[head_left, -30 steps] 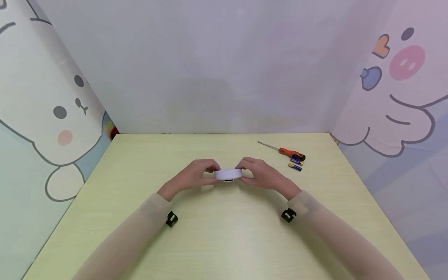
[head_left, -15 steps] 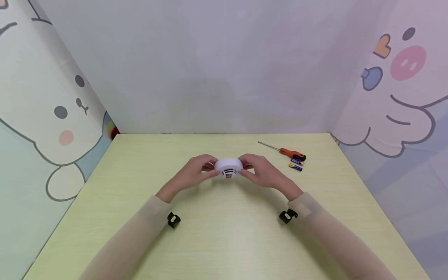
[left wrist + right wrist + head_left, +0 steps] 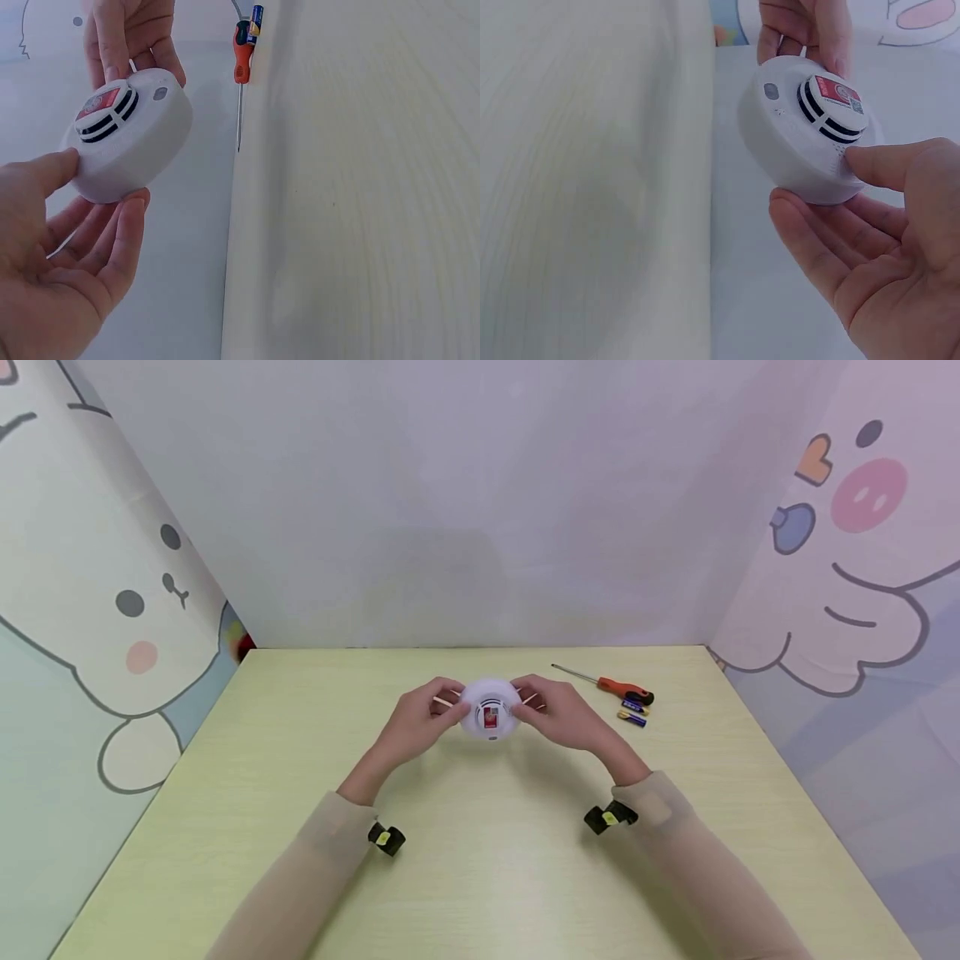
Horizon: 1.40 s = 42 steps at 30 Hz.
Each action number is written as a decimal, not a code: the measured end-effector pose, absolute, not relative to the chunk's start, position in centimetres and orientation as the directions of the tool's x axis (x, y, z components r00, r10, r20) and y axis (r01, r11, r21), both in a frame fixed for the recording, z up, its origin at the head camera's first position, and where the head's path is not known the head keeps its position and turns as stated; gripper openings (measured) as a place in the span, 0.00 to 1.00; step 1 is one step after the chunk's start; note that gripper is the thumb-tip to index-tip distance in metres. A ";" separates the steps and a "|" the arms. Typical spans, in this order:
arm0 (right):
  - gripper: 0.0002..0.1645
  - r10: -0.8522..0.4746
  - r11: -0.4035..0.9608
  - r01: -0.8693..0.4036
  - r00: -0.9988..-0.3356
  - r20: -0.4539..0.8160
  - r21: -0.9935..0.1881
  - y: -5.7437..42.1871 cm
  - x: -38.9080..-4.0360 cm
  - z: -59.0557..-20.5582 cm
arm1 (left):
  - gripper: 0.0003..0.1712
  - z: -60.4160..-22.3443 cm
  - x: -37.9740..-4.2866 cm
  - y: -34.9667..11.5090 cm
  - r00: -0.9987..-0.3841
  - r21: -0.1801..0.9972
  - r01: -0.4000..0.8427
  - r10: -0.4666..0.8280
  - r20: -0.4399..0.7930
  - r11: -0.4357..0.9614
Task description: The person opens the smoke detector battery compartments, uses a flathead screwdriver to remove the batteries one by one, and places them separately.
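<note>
A round white smoke detector with a red label and dark vent slots is held up above the table between both hands. My left hand pinches its left edge, thumb on the vented face and fingers behind the rim. On the opposite edge my right hand grips it the same way. The left wrist view shows the detector tilted, its vented face and a small grey oval window visible. From the right wrist, the detector's side wall and label also show. Its back is hidden.
Toward the back right of the pale wooden table lies a screwdriver with an orange and black handle. Two small batteries, a nearer one and another, lie beside that handle. A light cloth wall stands behind the table.
Both hands have tilted the smoke detector so its vented, labelled face turns up toward the head camera. It has also risen slightly in view. The screwdriver and batteries have not moved.
</note>
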State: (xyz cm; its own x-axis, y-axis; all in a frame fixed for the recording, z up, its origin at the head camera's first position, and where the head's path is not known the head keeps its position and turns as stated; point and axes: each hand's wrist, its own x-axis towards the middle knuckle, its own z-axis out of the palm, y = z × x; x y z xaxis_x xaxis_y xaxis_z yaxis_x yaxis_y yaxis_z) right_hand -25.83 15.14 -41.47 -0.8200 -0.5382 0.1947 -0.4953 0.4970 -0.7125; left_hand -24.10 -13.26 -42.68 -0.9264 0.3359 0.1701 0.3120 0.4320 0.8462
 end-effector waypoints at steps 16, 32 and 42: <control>0.26 -0.397 0.501 -0.233 -0.918 0.018 -0.833 13.9 -25.8 -42.8 | 0.24 -43.1 -23.9 -12.3 -0.972 0.901 0.099 0.237 -0.004 0.423; 0.28 -0.378 0.564 -0.128 -0.919 -0.116 -0.816 13.4 -26.3 -44.1 | 0.23 -43.8 -24.2 -12.1 -0.968 0.850 0.016 0.221 -0.118 0.526; 0.27 -0.385 0.568 -0.125 -0.914 -0.128 -0.814 13.3 -26.4 -44.5 | 0.24 -44.3 -24.2 -12.3 -0.961 0.823 -0.003 0.226 -0.159 0.568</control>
